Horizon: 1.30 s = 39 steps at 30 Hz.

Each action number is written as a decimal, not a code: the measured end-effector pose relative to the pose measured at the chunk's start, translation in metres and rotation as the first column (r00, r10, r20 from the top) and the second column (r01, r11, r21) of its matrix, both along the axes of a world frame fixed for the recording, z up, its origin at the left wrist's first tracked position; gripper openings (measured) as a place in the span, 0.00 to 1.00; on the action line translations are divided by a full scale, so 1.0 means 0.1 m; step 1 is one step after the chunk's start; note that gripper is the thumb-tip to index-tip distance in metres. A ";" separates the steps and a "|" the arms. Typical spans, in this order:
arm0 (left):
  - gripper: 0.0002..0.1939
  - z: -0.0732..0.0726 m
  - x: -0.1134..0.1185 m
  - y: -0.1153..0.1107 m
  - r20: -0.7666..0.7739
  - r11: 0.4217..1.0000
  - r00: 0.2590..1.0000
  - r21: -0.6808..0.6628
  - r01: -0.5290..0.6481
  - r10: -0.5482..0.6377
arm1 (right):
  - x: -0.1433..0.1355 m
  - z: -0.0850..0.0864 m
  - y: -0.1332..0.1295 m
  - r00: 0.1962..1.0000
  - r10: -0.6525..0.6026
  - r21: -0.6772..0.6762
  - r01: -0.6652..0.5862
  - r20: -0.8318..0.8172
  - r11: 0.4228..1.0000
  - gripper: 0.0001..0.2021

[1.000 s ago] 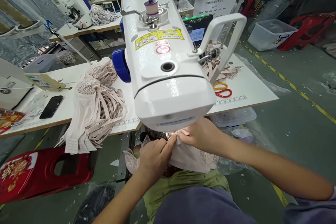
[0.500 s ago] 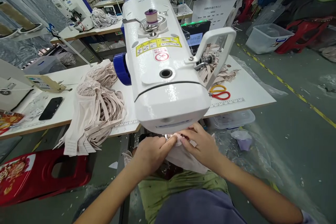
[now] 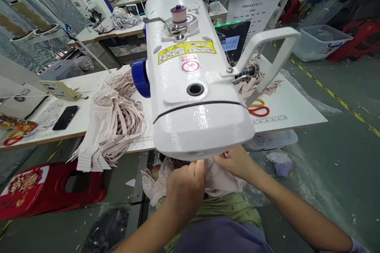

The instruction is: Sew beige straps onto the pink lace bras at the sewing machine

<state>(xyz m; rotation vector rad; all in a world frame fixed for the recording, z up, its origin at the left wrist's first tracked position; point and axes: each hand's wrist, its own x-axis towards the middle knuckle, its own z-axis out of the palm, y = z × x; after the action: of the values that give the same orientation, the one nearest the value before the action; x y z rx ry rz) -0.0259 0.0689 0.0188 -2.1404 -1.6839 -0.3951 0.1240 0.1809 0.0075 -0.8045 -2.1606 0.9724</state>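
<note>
The white head of a sewing machine point(image 3: 202, 126) fills the middle of the view and hides its needle area. Just below its front end, my left hand point(image 3: 187, 182) is closed, fingers curled against pale fabric point(image 3: 221, 180). My right hand point(image 3: 234, 162) pinches the same fabric on the right, its fingertips partly covered by the machine head. The fabric hangs between my hands over my lap, and a lacy part of pale cloth point(image 3: 162, 180) drapes to the left of my left hand.
A pile of beige garments point(image 3: 114, 118) lies on the white table point(image 3: 297, 106) left of the machine. Red-handled scissors point(image 3: 259, 111) and fabric strips lie to the right. A black phone point(image 3: 65, 118) is at the left, above a red stool point(image 3: 56, 193). A clear bin point(image 3: 322, 41) stands far right.
The view has shifted and moved closer to the machine. My left hand has drawn back toward my lap and turned, and more lacy cloth shows at its left. My right hand remains at the fabric.
</note>
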 end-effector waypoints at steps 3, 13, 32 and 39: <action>0.14 0.01 0.03 0.01 0.003 1.000 1.000 -0.004 -0.030 0.030 | -0.03 0.02 0.10 0.997 0.069 -0.038 -0.071 -0.036 0.997 0.12; 0.11 -0.02 0.02 0.01 0.034 0.998 0.998 0.018 -0.056 0.055 | -0.08 0.10 0.21 0.985 0.161 -0.015 -0.162 -0.062 0.987 0.18; 0.13 -0.08 -0.07 -0.04 0.009 0.999 0.999 -0.015 -0.045 0.045 | -0.03 -0.03 0.17 0.992 0.051 -0.224 -0.076 -0.116 0.972 0.18; 0.13 -0.08 -0.11 -0.08 0.054 0.996 0.995 -0.035 -0.079 0.081 | -0.07 -0.03 0.13 0.982 0.105 -0.190 -0.134 -0.154 0.973 0.18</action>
<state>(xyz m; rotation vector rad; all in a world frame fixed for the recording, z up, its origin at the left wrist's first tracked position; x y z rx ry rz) -0.0372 0.0607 0.0106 -2.0955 -1.8121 -0.4090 0.1168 0.1938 0.0050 -0.6790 -2.0293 1.2856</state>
